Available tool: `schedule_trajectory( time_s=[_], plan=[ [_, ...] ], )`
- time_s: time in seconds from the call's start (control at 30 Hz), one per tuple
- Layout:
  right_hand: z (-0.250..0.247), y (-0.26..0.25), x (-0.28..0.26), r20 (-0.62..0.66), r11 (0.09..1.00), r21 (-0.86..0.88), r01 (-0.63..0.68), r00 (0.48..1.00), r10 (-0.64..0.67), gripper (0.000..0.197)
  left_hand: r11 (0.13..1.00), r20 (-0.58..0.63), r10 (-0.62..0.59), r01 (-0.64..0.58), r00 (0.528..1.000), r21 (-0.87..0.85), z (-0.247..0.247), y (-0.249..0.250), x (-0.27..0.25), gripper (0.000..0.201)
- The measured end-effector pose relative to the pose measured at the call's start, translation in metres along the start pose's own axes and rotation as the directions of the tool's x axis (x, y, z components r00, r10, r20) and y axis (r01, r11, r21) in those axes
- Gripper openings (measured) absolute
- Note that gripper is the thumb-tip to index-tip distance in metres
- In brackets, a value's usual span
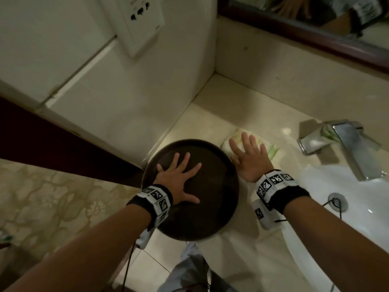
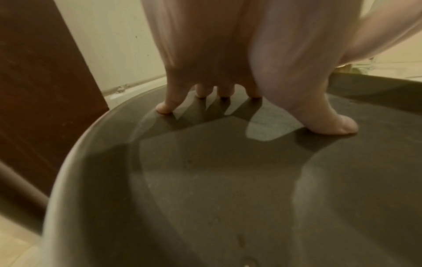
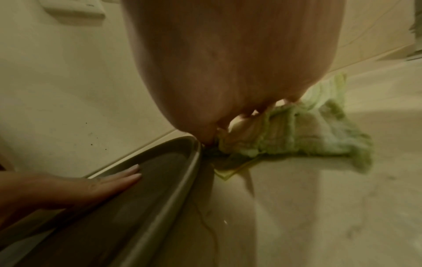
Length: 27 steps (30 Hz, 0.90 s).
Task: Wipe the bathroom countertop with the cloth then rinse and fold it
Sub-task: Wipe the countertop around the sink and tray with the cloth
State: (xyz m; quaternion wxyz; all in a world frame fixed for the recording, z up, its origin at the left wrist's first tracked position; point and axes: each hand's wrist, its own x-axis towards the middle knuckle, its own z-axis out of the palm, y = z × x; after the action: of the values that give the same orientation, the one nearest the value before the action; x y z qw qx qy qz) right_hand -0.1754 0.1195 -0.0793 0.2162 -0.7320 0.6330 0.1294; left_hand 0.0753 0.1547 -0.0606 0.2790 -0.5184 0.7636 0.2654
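Note:
A pale green cloth (image 1: 271,149) (image 3: 315,133) lies bunched on the beige countertop (image 1: 210,110) between a round dark tray (image 1: 210,224) and the tap. My right hand (image 1: 248,154) lies flat on the cloth, fingers spread and straight. My left hand (image 1: 179,178) (image 3: 95,186) presses flat on the inside of the tray, fingers splayed; its fingertips (image 2: 163,109) touch the tray floor (image 2: 205,198). The tray (image 3: 160,189) sits at the counter's left end, its near edge overhanging the front.
A chrome tap (image 1: 336,144) stands right of the cloth over a white basin (image 1: 336,228) with a drain (image 1: 337,202). Tiled walls meet in the corner behind; a socket plate (image 1: 141,22) hangs on the left wall. A dark-framed mirror (image 1: 315,36) runs along the back.

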Motion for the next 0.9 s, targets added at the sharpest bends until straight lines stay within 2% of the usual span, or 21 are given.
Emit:
schedule_trajectory(
  time_s=[0.27, 0.63, 0.9],
  plan=[
    [-0.010, 0.012, 0.009, 0.009, 0.999, -0.038, 0.022, 1.000, -0.021, 0.056, 1.000, -0.009, 0.008, -0.008, 1.000, -0.008, 0.001, 0.000, 0.000, 0.107],
    [-0.062, 0.038, 0.095, 0.043, 0.980, 0.032, -0.195, 0.980, 0.193, 0.057, 0.999, 0.013, 0.022, -0.022, 1.000, -0.036, 0.001, -0.002, 0.002, 0.108],
    [-0.060, 0.029, 0.090, 0.025, 0.979, 0.038, -0.201, 0.980, 0.200, 0.059, 0.999, 0.011, 0.027, -0.027, 1.000, -0.028, 0.000, -0.002, 0.001, 0.107]
  ],
)
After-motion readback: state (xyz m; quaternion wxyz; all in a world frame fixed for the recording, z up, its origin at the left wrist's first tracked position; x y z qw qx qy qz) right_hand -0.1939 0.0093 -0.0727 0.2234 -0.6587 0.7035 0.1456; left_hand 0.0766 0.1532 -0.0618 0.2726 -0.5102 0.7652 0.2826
